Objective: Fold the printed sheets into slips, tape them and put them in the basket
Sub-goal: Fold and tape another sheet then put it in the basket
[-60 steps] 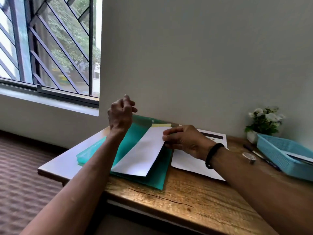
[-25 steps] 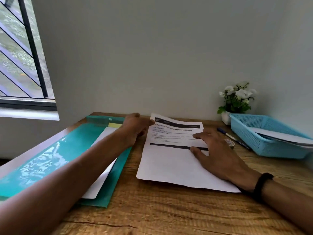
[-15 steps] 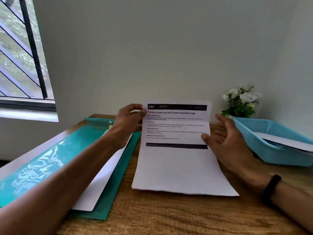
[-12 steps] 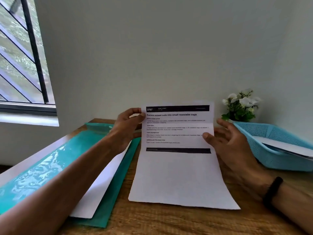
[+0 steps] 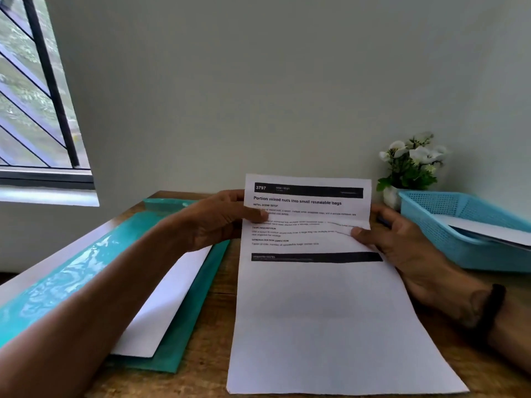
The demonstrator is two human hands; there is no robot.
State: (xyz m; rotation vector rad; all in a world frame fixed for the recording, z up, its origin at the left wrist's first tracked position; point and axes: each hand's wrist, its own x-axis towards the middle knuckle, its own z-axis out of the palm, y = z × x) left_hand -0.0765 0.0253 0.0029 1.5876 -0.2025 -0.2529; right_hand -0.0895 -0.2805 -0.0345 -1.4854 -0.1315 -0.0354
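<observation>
Both hands now pinch sheet (image 5: 321,297) at mid frame: left hand (image 5: 218,219), right hand (image 5: 402,242), top edge lifted. First fold starting; next bring top down.

The printed sheet (image 5: 324,305) is thin, matt white paper, faintly creased near its top, and the desk (image 5: 212,366) beneath it is grainy brown wood with a dull finish. The teal folder (image 5: 71,280) is glossy, smooth plastic that mirrors the window light, with a plain matt paper sheet (image 5: 163,305) on it. The blue basket (image 5: 439,225) is perforated, matt plastic.
</observation>
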